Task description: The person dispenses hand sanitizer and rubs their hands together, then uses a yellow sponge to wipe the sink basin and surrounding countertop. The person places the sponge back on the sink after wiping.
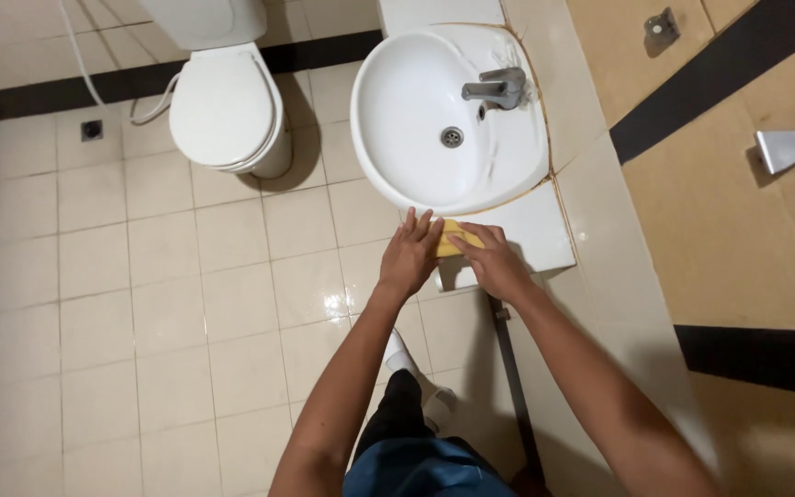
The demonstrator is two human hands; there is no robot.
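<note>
A yellow sponge (pixel 454 238) lies at the near edge of the white counter (pixel 535 230) just below the round white sink (pixel 416 120). My right hand (pixel 492 260) presses down on the sponge from the right, fingers wrapped over it. My left hand (pixel 410 254) rests against the sponge's left end, with its fingers spread along the counter's corner. Most of the sponge is hidden beneath the two hands.
A grey metal tap (pixel 499 88) stands at the sink's right rim, with the drain (pixel 452 137) mid-basin. A white toilet (pixel 227 101) with closed lid stands left of the sink. Beige floor tiles (pixel 140 294) lie below, with a floor drain (pixel 91 130). The tiled wall (pixel 738 230) runs along the right.
</note>
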